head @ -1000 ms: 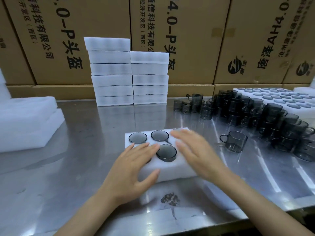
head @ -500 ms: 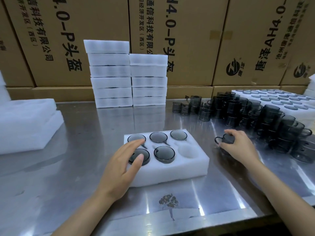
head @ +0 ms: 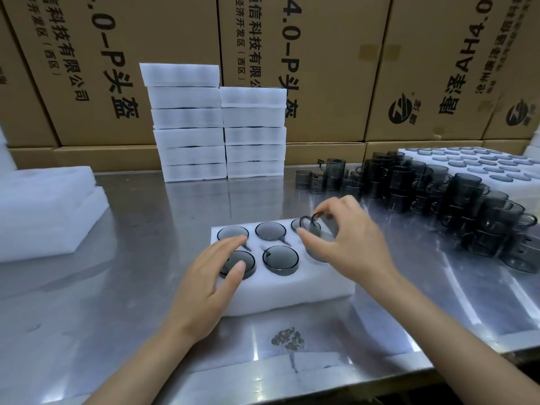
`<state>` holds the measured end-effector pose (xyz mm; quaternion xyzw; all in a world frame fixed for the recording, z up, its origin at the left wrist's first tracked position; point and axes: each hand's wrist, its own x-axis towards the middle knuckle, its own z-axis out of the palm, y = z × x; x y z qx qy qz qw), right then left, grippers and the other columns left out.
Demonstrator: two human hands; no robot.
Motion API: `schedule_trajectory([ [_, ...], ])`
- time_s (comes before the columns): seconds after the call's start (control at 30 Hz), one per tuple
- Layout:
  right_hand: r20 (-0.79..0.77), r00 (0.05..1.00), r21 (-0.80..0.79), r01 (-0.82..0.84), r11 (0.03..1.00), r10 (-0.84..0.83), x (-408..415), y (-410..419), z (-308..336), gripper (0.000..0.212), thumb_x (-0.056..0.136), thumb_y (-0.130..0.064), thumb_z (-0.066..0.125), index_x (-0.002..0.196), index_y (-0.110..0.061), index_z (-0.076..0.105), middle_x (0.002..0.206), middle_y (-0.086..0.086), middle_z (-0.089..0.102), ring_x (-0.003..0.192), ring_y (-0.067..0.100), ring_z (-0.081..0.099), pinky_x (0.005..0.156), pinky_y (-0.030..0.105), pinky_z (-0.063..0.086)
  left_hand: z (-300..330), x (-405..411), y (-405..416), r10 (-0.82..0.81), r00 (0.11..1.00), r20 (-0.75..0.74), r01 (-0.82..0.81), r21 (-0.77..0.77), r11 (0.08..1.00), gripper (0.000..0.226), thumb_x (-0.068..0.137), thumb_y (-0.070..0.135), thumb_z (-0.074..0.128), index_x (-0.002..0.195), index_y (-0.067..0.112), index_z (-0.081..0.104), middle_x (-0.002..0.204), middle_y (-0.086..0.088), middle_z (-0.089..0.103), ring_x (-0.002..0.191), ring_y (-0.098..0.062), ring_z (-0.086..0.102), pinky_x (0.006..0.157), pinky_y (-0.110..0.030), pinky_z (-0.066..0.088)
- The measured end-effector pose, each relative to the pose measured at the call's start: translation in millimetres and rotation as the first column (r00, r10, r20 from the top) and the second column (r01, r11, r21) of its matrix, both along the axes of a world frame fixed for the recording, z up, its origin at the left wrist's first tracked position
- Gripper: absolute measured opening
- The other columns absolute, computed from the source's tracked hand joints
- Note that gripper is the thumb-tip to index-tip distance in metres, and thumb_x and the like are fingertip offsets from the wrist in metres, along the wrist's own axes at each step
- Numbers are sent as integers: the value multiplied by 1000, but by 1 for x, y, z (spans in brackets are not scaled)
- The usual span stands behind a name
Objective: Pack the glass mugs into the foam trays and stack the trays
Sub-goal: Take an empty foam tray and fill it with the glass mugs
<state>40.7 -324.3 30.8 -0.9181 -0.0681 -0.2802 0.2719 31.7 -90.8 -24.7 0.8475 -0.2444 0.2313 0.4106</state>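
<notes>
I see the shiny table (head: 122, 302) with the white foam tray (head: 292, 290) near me in the middle, five holes full. My left hand (head: 210, 282) lies flat with fingers spread on its left side. My right hand (head: 347, 244) pinches the glass mug (head: 317, 233) over the last near-right hole; if it tilts, it may jam or chip.

Brushed metal worktop (head: 122, 287), shiny, with streaky reflections and one dull scuffed patch (head: 287, 339) near the front edge. White foam tray (head: 292, 290), matt and soft-looking with a faintly fibrous skin. Smoky grey glass mugs (head: 467, 206), smooth, glossy and see-through. Stacked trays (head: 219, 124) of the same matt white foam. Brown cardboard boxes (head: 336, 68) behind, matt, printed in black ink
</notes>
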Motion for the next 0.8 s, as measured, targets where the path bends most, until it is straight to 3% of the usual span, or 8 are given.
schedule_trajectory([
  [0.23, -84, 993, -164, 65, 984, -79, 6, 5, -18, 45, 72, -67, 59, 97, -31, 49, 96, -12, 40, 99, 11, 43, 70, 30, 40, -1, -1, 2, 0, 1000, -8, 0, 18, 1000, 49, 88, 52, 33, 130, 32, 50, 132, 32, 45, 125, 11, 38, 98, -5, 25],
  [0.4, -164, 986, -92, -35, 995, 19, 0, -5, -12, 66, 70, -80, 38, 118, -37, 51, 114, -20, 44, 112, 5, 41, 85, 28, 39, 8, -5, 1, 5, 1000, 30, -8, 108, 994, 52, 87, 52, 33, 133, 31, 46, 135, 26, 44, 128, 9, 35, 112, -27, 25],
  [0.5, -47, 988, -3, -147, 989, 147, -12, -19, -10, 57, 88, -68, 33, 136, -38, 45, 135, -31, 39, 129, -6, 31, 105, 18, 27, 25, -11, -11, -66, 992, 106, 40, 230, 972, 55, 89, 50, 37, 140, 30, 41, 144, 23, 37, 135, 5, 29, 116, -24, 15],
  [0.57, -19, 976, 27, -217, 976, 218, -20, -28, -12, 53, 91, -52, 34, 141, -36, 41, 144, -30, 34, 135, -9, 24, 110, 10, 15, 37, -14, -26, -156, 984, 85, 117, 352, 929, 62, 90, 55, 33, 147, 33, 28, 152, 24, 23, 140, 8, 16, 117, -21, 6],
  [0.7, -81, 945, 31, -315, 948, 317, -26, -35, -22, 51, 92, -38, 35, 142, -29, 36, 148, -23, 30, 140, -6, 18, 118, 25, 15, 47, -4, -60, -217, 976, 31, 160, 578, 800, 74, 92, 65, 25, 152, 28, 5, 158, 18, -6, 141, 8, -11, 116, -22, -10],
  [0.8, -111, 942, 9, -318, 948, 317, -24, -34, -27, 48, 92, -38, 33, 140, -33, 35, 147, -23, 32, 139, -8, 20, 118, 27, 17, 43, 6, -67, -180, 984, 3, 135, 651, 747, 75, 92, 64, 25, 153, 26, 0, 158, 15, -10, 142, 4, -12, 115, -22, -14],
])
